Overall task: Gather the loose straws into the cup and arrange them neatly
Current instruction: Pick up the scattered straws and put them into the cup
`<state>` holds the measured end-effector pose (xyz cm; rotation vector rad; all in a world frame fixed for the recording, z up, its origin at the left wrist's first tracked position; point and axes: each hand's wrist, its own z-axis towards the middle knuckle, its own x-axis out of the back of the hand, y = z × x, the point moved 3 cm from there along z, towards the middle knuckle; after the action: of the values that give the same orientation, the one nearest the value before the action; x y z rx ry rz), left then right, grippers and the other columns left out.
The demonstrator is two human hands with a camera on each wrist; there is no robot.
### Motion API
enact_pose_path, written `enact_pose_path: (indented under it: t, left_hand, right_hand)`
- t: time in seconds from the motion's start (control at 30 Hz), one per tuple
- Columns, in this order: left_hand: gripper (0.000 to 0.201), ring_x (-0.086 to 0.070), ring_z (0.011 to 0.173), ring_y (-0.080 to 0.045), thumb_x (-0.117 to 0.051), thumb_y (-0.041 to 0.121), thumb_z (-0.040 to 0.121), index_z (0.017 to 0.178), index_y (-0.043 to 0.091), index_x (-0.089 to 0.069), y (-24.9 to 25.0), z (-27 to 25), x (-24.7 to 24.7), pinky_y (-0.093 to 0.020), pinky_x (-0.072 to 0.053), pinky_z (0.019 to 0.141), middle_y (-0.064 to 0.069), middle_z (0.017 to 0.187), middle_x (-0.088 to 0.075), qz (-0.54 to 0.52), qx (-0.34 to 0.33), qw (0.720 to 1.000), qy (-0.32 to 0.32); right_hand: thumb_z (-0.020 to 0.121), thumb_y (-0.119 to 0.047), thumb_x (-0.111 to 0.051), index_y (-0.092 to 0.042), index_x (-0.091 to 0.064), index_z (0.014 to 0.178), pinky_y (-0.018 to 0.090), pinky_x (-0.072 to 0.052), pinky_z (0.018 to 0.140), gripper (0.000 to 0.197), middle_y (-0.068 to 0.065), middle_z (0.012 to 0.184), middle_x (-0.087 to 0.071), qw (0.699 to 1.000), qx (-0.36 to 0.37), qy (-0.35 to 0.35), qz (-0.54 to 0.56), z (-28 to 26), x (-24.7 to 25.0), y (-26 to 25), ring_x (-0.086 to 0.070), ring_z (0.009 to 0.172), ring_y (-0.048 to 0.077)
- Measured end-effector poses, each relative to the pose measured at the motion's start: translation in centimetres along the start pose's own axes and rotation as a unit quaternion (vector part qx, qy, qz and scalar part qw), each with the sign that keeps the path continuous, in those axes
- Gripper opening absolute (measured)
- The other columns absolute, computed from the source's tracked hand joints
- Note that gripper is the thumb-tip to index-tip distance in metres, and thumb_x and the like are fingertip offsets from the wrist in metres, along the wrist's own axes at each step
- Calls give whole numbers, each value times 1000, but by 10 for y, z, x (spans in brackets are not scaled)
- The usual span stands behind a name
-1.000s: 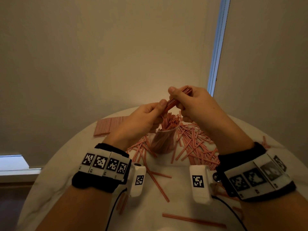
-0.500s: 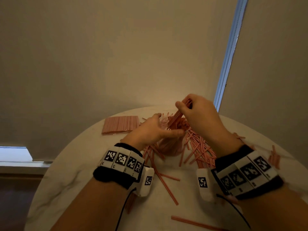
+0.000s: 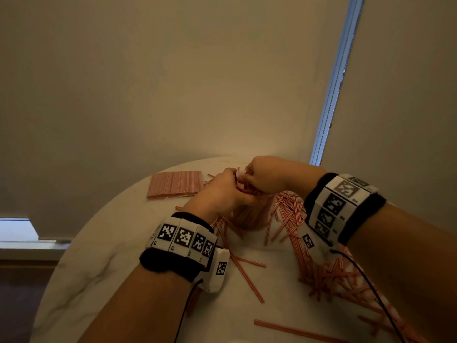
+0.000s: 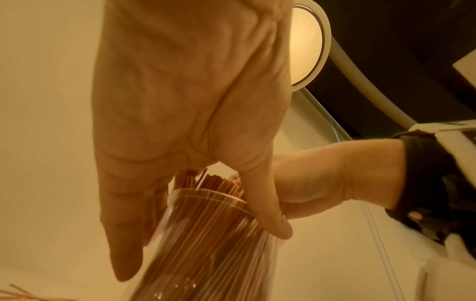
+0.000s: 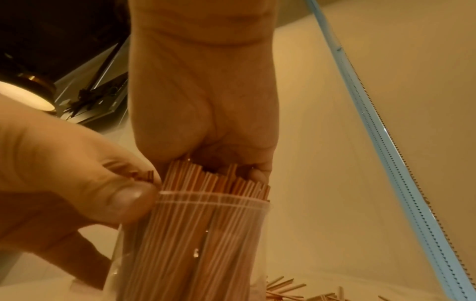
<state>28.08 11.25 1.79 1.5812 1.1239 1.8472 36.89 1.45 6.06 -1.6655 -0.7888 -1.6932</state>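
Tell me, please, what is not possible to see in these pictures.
- Cup base: cut off by the lower edge in both wrist views; hidden behind the left hand in the head view.
- Right hand fingertips: hidden behind the straws in the cup.
- Number of loose straws: too many overlap, and the right arm covers some.

Left hand: fills the upper middle, palm toward the camera, fingers pointing down.
Grip: thumb on one side and fingers on the other, curled round the rim of the clear plastic cup.
Cup contents: tightly packed thin red-and-white striped straws, ends standing just above the rim, under the palm.
Right hand: beside the thumb, touching the cup's rim; black wristband behind it.
Loose straws: a few, low and left of the grip.
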Motion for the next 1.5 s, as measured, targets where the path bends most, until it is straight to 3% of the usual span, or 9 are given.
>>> enact_pose_path:
  t: [0.2,0.37,0.63,0.77,1.03,1.17,1.27,1.33,1.5]
  left_hand:
    - [116,-49,134,-32,-92,31,71,159,17,-17,3,-4,3,-51,-47,108,-13,151,-45,-3,15,1000,-1]
    - [132,-25,148,-34,-85,69,52,160,29,-20,32,-25,21,-56,-31,117,-12,162,-21,116,-3,991,62]
    - [76,-61,111,-12,-82,63,64,128,28,-59,74,-63,-15,-28,-52,83,8,124,-63,133,-83,986,-59]
    - [49,-49,105,-14,-83,66,65,92,41,-50,70,-79,-46,-37,-55,88,7,117,-42,298,-86,947,-89]
    - [93,-24,138,-38,-85,61,66,140,23,-44,50,-73,-51,-52,-37,112,-11,156,-17,443,-83,892,6]
    - [81,-28,132,-35,-84,57,70,133,20,-49,49,-65,-49,-50,-40,107,-10,152,-22,443,-97,891,31]
    - [76,-27,134,-34,-83,56,71,130,19,-52,50,-63,-44,-50,-39,109,-9,153,-22,432,-80,898,23]
    - [78,-26,137,-35,-81,58,73,132,18,-50,54,-67,-45,-51,-37,112,-11,154,-22,440,-79,894,30]
    - [70,-41,121,-18,-79,57,75,130,25,-51,75,-93,-71,-40,-45,105,1,134,-43,412,-146,899,-29]
  right_hand:
    - [94,-70,-36,-21,-61,117,31,-39,70,60,-4,89,-58,999,-29,32,29,-12,15,3,-55,85,18]
    - [91,-68,-48,-24,-66,102,31,-41,68,49,-4,88,-64,992,-48,107,55,-50,42,19,-60,87,18]
    - [91,-64,-55,-18,-67,97,28,-50,70,48,-1,89,-68,996,-70,-10,59,-148,15,38,-64,82,16]
    - [84,-64,-63,-14,-70,104,38,-57,83,54,3,98,-72,982,-116,-149,23,-197,-14,53,-68,90,23]
    - [77,-69,-68,-19,-49,135,29,-39,79,79,3,130,-59,974,-184,-123,55,-247,-39,93,-54,100,19]
    - [32,-93,-69,-30,-47,136,35,-47,86,124,-3,132,-58,950,-213,-228,-8,-256,-52,109,-57,111,22]
    - [2,-88,-74,-33,-48,132,25,-47,61,144,-8,117,-60,926,-242,-288,-30,-258,-62,117,-57,86,16]
    - [7,-82,-81,-29,-53,126,23,-49,51,133,-8,107,-62,926,-240,-292,-6,-256,-63,118,-57,72,12]
    - [37,-71,-85,-20,-69,114,39,-60,82,94,-3,100,-73,952,-186,-242,13,-232,-58,111,-69,86,20]
